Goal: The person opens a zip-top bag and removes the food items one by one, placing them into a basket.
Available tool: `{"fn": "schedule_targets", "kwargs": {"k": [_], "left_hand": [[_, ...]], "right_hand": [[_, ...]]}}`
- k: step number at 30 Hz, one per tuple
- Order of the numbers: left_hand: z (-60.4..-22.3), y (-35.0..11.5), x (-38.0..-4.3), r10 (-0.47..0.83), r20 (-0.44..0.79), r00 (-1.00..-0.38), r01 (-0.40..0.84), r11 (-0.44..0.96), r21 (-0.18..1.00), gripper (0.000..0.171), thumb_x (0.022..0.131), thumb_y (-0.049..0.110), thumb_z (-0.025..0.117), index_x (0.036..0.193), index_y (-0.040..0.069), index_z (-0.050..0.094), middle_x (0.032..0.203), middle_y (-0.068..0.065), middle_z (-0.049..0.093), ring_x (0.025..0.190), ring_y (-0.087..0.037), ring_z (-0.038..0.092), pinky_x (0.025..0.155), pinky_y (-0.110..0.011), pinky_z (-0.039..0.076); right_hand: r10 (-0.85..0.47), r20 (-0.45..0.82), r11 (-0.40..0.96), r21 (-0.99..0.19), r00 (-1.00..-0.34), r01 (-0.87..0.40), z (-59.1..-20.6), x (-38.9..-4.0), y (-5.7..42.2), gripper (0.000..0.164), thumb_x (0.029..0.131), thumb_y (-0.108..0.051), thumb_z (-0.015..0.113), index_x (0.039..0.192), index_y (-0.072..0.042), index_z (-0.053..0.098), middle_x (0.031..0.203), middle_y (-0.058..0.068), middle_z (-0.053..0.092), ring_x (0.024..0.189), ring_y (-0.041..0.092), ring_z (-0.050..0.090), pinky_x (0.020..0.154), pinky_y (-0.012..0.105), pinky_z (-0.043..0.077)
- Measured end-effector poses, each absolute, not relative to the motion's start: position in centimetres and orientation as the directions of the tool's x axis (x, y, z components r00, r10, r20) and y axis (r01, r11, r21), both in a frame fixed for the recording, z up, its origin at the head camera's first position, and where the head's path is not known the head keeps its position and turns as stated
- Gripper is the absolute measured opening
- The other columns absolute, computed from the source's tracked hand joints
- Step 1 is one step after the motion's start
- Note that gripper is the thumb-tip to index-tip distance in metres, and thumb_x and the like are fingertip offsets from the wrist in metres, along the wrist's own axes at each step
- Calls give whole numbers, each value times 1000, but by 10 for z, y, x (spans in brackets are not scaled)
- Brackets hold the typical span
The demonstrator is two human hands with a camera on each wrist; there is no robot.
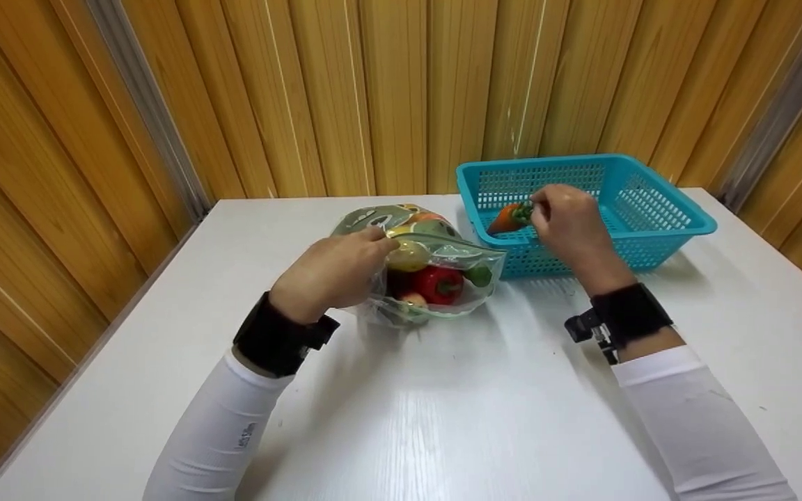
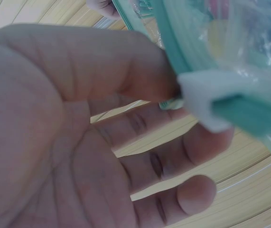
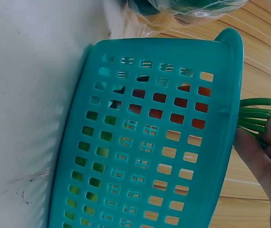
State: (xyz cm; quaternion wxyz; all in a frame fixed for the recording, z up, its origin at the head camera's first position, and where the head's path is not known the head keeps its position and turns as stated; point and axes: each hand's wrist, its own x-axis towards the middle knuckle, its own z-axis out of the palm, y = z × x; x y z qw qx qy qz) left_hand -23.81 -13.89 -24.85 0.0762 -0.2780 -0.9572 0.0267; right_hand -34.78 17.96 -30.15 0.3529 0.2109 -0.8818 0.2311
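A clear zip bag with a green seal lies on the white table, its mouth parted toward me. Inside are a red bell pepper, a yellow fruit or vegetable and a small green item. My left hand pinches the bag's rim between thumb and index finger, beside a white slider; the other fingers are loosely bent. My right hand pinches the green stalks of an orange carrot. The carrot's body is inside the blue basket, visible through its holes.
The blue plastic basket stands at the back right of the table, just right of the bag. Its near rim rises between the carrot and the bag. Wood-look panels close off the back and sides.
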Motion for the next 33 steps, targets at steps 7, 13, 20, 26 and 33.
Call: {"fn": "schedule_targets", "kwargs": {"k": [7,13,20,26,33], "left_hand": [[-248,-139,-238,532,122,-838,525,847,-88,52,82,-13,56,129,9,63,116,-9,63,99,-25,65,81,-44,58],[-249,-140,-238,524,113,-844,518,851,-82,53,82,-13,56,129,9,62,117,-9,62,100,-25,64,81,-45,58],[-248,-139,-238,533,113,-839,525,846,-92,54,81,-13,56,131,8,62,118,-11,62,100,-26,64,82,-45,58],[-248,-139,-238,527,108,-843,521,849,-83,54,81,-13,56,130,9,62,119,-10,62,101,-27,65,83,-46,58],[-249,-140,-236,543,142,-827,535,839,-96,48,82,-13,55,124,7,64,113,-11,63,98,-26,65,80,-46,58]], "right_hand": [[-226,779,787,-209,-585,-581,-302,-350,177,11,86,8,59,94,11,67,91,26,69,86,40,68,76,49,58],[-237,765,794,-203,-600,-573,-313,-354,177,11,86,7,60,95,10,66,93,26,69,87,40,67,77,49,57],[-236,703,810,-239,-671,-535,-321,-356,176,10,86,6,57,94,9,63,93,26,67,88,40,66,77,49,57],[-234,644,825,-266,-728,-500,-320,-356,175,9,87,6,56,94,7,61,93,25,66,89,39,64,78,48,57],[-225,705,822,-233,-673,-519,-324,-356,174,8,84,8,57,90,10,62,88,27,66,85,41,66,74,49,57]]}}
